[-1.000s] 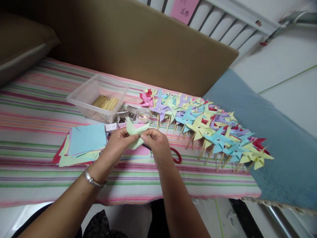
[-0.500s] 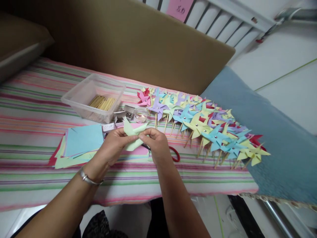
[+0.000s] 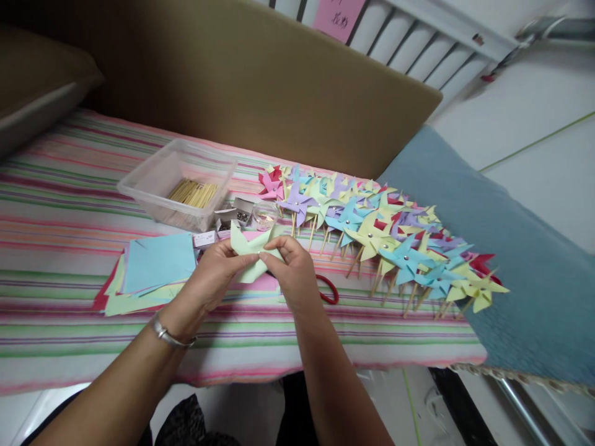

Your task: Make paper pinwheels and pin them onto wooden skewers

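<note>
Between my two hands is a pale green paper pinwheel (image 3: 251,267) with its corners folded toward the centre. My left hand (image 3: 220,266) grips its left side, thumb near the middle. My right hand (image 3: 292,266) pinches it from the right, with the thumb at the centre. Fingers behind the paper are partly hidden. Below the pinwheel lie pink paper (image 3: 264,284) and scissors with a red handle (image 3: 330,290), their blades mostly covered by my right hand. A stack of coloured paper squares (image 3: 160,263), blue on top, lies left of my left hand.
A clear plastic box (image 3: 176,179) holds wooden sticks (image 3: 193,192). Beside it are small open boxes of pins (image 3: 242,215) and a round clear container (image 3: 264,217). Many finished pinwheels (image 3: 372,235) on sticks lie at the right. A brown board (image 3: 260,87) stands behind the striped cloth (image 3: 69,272).
Both hands stay in nearly the same place on the pinwheel. My right fingers have shifted slightly, and a right-hand flap of the paper now stands up more visibly.
</note>
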